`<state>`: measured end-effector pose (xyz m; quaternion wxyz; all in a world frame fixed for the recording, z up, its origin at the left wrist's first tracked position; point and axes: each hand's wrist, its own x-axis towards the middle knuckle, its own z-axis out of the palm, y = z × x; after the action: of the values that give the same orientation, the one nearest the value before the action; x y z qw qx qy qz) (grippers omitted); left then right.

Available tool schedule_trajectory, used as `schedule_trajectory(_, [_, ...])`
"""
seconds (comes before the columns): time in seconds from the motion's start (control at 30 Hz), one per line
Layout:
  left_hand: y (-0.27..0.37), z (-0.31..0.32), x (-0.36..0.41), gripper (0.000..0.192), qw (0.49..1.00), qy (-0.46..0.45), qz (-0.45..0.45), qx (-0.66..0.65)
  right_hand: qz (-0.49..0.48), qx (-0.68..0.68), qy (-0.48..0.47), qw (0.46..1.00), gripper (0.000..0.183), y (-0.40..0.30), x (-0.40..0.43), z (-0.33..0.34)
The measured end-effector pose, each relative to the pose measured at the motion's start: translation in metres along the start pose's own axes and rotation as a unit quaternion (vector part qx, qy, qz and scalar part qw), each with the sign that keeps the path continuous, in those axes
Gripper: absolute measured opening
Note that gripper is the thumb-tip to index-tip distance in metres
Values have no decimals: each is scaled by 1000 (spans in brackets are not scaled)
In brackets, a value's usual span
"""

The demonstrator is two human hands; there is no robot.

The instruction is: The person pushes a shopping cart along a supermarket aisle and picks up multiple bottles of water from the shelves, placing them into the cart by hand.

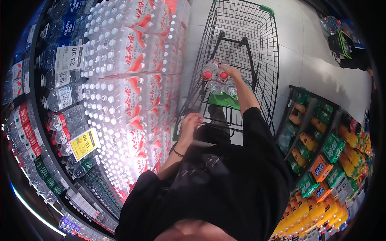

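Note:
Inside the shopping cart (276, 60), my right hand (230, 70) is closed around a clear water bottle with a red cap (222, 76). Beside it on the left lies another red-capped bottle (208, 72). Closer to me are clear bottles with green caps (215, 87), next to the green plastic flap (223, 101) of the cart. My left hand (191, 124), with a dark bracelet on its wrist, hovers near the cart's handle end. Its fingers are loosely bent and apart, and nothing is in them.
Shrink-wrapped packs of white-capped water bottles (132, 49) rise in a tall stack on the left. Shelves of large bottles (61, 57) with price tags stand beyond. To my right is a rack of orange and green drinks (319, 144). A green-rimmed black basket (340, 44) is near another person.

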<state>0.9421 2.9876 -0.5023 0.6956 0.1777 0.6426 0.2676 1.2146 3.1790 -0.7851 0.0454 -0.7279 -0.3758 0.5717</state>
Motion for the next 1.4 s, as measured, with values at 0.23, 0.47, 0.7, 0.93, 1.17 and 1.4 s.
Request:
schedule_trajectory(0.23, [3, -28, -3, 21, 1000, 12, 27, 4, -17, 74, 19, 997, 83, 10, -13, 11])
schedule_trajectory(0.47, [-5, -69, -18, 23, 999, 26, 32, 25, -134, 39, 207, 968, 57, 16, -110, 9])
schedule_trajectory(0.7, [-24, -119, -12, 23, 998, -2, 63, -8, -278, 136, 268, 912, 27, -22, -295, 84])
schedule_trajectory(0.93, [-30, -103, 8, 26, 998, -36, 59, 7, -363, 50, 78, 927, 19, -1, -348, 173])
schedule_trajectory(1.17, [-24, -157, -20, 21, 994, -30, 102, -23, -421, -192, -4, 886, 24, -64, -333, 188])
schedule_trajectory(1.4, [7, -241, -65, 25, 988, 34, 141, -50, -331, -333, -21, 883, 31, -90, -312, 214])
